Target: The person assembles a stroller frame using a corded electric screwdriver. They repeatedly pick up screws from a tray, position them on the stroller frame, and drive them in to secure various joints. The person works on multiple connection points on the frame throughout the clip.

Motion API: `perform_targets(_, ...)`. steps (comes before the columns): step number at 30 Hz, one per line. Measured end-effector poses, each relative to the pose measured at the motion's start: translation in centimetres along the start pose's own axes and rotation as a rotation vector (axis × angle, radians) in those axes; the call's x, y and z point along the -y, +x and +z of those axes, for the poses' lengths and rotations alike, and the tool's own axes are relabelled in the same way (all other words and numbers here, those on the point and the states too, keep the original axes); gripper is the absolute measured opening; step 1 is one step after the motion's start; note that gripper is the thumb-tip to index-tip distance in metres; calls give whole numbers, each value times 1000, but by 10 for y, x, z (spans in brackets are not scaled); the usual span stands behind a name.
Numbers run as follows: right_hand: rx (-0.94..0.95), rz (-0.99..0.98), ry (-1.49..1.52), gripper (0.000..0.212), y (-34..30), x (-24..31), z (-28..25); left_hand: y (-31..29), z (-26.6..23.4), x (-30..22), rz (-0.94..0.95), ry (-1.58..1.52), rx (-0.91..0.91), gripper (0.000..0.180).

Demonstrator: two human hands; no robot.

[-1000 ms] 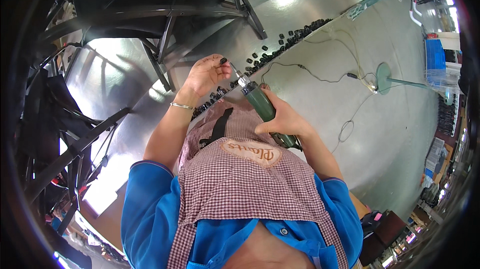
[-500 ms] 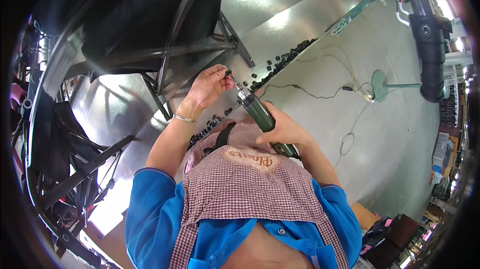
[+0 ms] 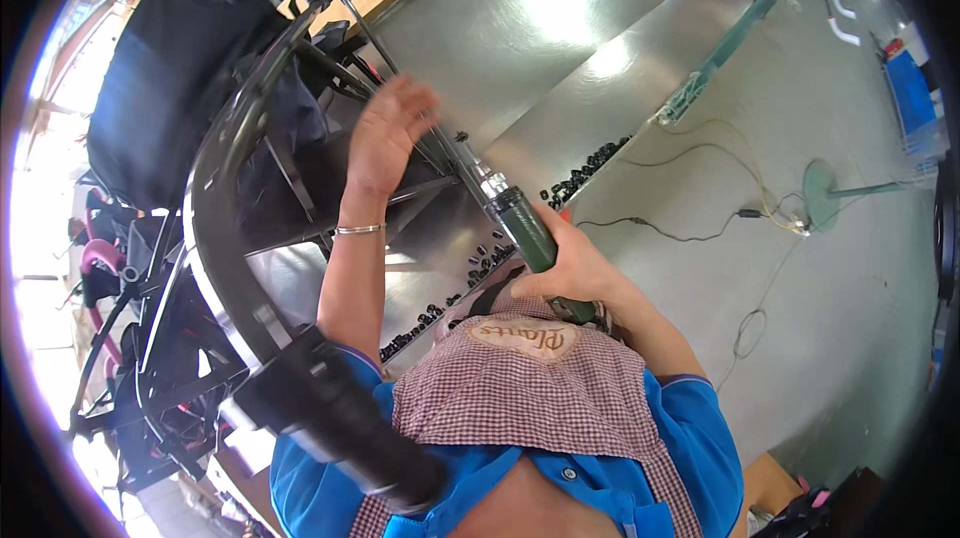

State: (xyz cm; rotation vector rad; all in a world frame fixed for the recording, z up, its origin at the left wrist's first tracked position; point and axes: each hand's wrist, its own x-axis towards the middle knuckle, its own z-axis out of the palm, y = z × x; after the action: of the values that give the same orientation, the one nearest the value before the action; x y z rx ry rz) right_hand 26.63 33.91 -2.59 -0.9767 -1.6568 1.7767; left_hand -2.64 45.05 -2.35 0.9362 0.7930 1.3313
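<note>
My right hand point(image 3: 580, 263) is wrapped round a green-bodied electric screwdriver point(image 3: 522, 228) with a silver front end, held tilted up and to the left before my apron. A small black piece point(image 3: 462, 139) sits at the tip of its bit. My left hand point(image 3: 385, 133), with a bracelet at the wrist, is raised to the left of that tip and apart from it. Its fingers look stretched out, though smeared by motion, and nothing shows in them. Next to it stands a stroller-like frame point(image 3: 225, 183) of dark tubes with a black fabric seat point(image 3: 170, 88).
The frame's black handle grip point(image 3: 350, 428) crosses close before my left upper arm. Several small black parts point(image 3: 590, 170) lie along a seam on the metal table point(image 3: 690, 268). Cables point(image 3: 680, 235) and a green round-based stand point(image 3: 820, 193) are at the right. Pink-trimmed frames point(image 3: 100, 258) stand far left.
My left hand has moved up and away from the screwdriver tip, where the small black piece now sits. The dark frame and its grip now stand close at the left; the view has shifted.
</note>
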Motion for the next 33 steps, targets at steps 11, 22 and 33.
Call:
perform_targets(11, 91, 27, 4, 103, -9, -19, -85, 71, 29, -37, 732, -216, -644, 13)
perform_targets(22, 123, 96, 24, 106, 5, -28, -94, 59, 2, -105, 814, -105, -475, 33)
perform_targets(33, 113, 13, 76, 100, 17, -22, -90, 64, 36, -38, 426, -248, -614, 30)
